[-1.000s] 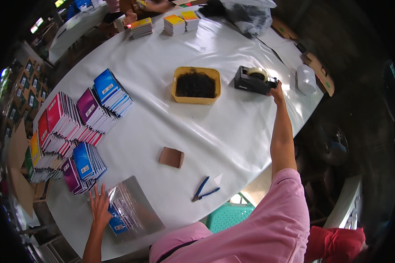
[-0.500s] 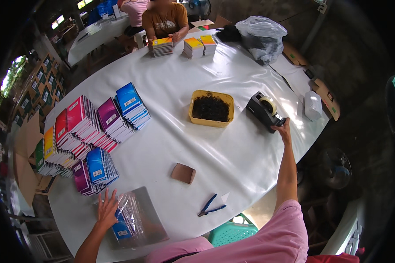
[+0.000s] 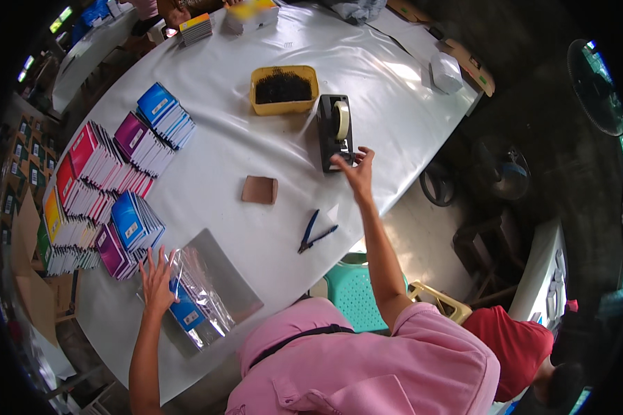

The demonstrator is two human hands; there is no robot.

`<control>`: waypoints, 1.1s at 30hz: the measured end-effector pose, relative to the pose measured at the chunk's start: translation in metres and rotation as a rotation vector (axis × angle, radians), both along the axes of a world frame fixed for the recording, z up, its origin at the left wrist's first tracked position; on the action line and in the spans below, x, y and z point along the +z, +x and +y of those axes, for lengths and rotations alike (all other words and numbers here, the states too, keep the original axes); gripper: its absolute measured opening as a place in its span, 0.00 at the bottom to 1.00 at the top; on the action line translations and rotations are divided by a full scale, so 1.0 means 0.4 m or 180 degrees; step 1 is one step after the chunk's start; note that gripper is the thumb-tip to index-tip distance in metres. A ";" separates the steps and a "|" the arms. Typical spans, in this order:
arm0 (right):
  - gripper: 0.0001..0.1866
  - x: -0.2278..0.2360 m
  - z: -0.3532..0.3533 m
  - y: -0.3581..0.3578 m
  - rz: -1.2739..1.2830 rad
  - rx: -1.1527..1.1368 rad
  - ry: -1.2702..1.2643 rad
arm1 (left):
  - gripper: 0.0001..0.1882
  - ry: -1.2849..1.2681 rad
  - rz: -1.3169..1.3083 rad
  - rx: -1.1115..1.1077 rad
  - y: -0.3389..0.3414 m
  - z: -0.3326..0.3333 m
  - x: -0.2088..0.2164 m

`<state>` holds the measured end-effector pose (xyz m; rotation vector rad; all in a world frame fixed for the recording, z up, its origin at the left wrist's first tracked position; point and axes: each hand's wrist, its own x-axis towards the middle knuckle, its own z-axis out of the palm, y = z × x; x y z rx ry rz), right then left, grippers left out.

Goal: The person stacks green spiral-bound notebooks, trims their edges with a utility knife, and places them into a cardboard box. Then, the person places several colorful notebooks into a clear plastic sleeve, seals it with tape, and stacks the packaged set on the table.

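My left hand (image 3: pixel 158 282) lies with spread fingers on the edge of a clear plastic wrap (image 3: pixel 211 294), which covers a blue notebook (image 3: pixel 187 312). Both rest on a grey flat board (image 3: pixel 237 282). My right hand (image 3: pixel 356 173) is at the near end of a black tape dispenser (image 3: pixel 327 128), thumb and fingers apart, the thumb at or touching its front. A roll of tape (image 3: pixel 341 119) sits in the dispenser. Between my hands are blue-handled pliers (image 3: pixel 310 235), a small white paper piece (image 3: pixel 333 213) and a brown cardboard piece (image 3: pixel 259 189).
Stacks of spiral notebooks (image 3: pixel 128 149) in several colours stand at the left. A yellow tub (image 3: pixel 284 108) of black spiral pieces sits beyond the dispenser. Across the table a person handles yellow-covered pads (image 3: pixel 196 30). A green plastic stool (image 3: pixel 353 297) stands by the near edge.
The tape dispenser has come nearer and left relative to the tub, and has turned. My right hand has loosened from it. The view has shifted; my left hand stays at the wrapped notebook.
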<state>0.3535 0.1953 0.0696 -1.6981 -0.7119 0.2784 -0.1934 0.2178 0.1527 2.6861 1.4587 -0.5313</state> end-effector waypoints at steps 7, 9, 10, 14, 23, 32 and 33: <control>0.32 0.091 -0.005 0.125 0.1820 0.1104 -0.1012 | 0.65 -0.0038 -0.0192 -0.0029 -0.012 0.004 0.011; 0.25 0.107 0.028 0.148 0.2154 0.0990 -0.1200 | 0.66 0.0011 -0.0295 -0.0061 -0.016 0.002 0.011; 0.22 0.109 0.037 0.143 0.2324 0.0945 -0.1303 | 0.67 -0.0004 -0.0299 -0.0025 -0.022 -0.002 0.010; 0.17 0.060 0.023 0.119 0.2744 0.1155 -0.0117 | 0.72 -0.0052 -0.0417 0.0079 -0.036 -0.002 0.007; 0.12 -0.090 -0.081 -0.006 0.2562 0.0303 0.0773 | 0.72 -0.0275 -0.0797 0.0181 -0.081 0.009 -0.015; 0.17 0.160 -0.051 -0.239 -0.1083 0.0969 -0.2699 | 0.72 -0.0557 -0.1503 0.0538 -0.162 0.037 -0.091; 0.18 0.195 -0.034 -0.349 -0.0759 0.1952 -0.2321 | 0.73 -0.0590 -0.1536 0.0566 -0.163 0.041 -0.106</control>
